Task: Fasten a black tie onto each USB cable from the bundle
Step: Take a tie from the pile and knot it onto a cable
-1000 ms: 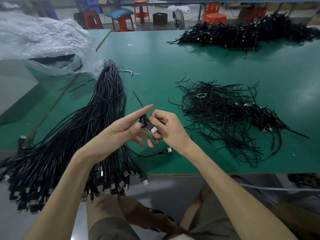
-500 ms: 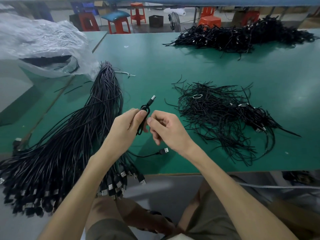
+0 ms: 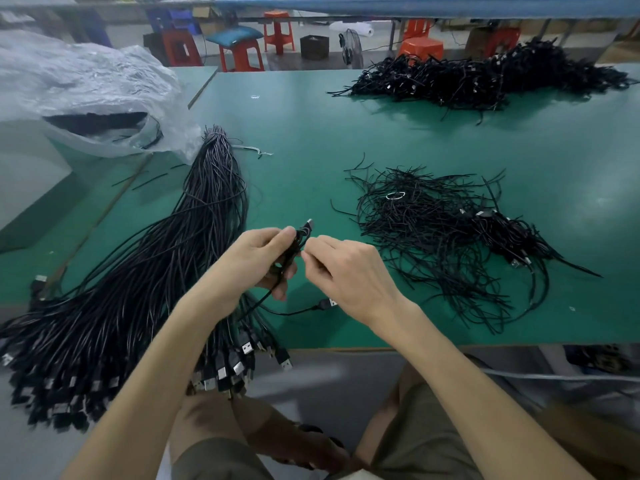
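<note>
Over the table point(image 3: 346, 109) edge, my left hand point(image 3: 254, 263) grips the folded cable point(image 3: 300, 234) so my right hand point(image 3: 349, 271), pinching it, can fasten a tie.

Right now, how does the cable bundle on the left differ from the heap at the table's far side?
The bundle runs straight and parallel; the heap is tangled. The bundle's plugs overhang the near edge of the table; the heap rests on top. Both are black cables.
</note>
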`<action>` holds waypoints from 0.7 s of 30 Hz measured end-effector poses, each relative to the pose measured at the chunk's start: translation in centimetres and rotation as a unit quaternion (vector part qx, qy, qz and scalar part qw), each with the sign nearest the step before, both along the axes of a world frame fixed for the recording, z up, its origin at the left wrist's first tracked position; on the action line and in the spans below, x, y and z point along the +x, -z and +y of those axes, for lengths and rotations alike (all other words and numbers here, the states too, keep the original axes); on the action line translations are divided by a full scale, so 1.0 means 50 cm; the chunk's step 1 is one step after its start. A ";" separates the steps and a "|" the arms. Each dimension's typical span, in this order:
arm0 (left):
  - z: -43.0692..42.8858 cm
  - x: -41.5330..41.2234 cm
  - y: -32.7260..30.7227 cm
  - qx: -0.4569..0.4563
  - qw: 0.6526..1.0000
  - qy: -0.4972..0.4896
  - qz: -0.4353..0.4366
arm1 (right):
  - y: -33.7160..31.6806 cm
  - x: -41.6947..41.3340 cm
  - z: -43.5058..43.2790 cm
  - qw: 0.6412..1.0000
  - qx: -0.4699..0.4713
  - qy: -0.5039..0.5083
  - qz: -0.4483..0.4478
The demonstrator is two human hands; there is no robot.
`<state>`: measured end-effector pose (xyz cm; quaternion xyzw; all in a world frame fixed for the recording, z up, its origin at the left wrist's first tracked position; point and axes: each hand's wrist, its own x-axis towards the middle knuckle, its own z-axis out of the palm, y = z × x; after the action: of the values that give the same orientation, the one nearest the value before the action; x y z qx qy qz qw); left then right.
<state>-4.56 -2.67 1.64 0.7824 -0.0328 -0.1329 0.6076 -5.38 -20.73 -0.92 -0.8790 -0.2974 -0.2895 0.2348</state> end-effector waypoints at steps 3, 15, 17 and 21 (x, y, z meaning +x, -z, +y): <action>0.038 -0.004 -0.003 -0.066 0.993 0.090 -0.024 | -0.001 0.000 -0.013 0.998 0.025 -0.001 0.065; 0.028 -0.008 0.008 0.108 0.965 0.062 -0.230 | -0.020 -0.003 -0.019 0.992 0.052 -0.047 0.105; 0.020 -0.012 0.016 0.129 0.953 0.049 -0.268 | -0.023 -0.006 -0.017 0.991 0.061 -0.053 0.107; 0.004 -0.015 0.032 0.107 0.953 0.026 -0.282 | -0.025 -0.012 -0.009 0.989 0.083 -0.044 0.112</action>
<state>-5.30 -2.46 0.02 0.8476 -0.2081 0.0747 0.4824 -5.99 -21.19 0.34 -0.8695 -0.2823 -0.2027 0.3510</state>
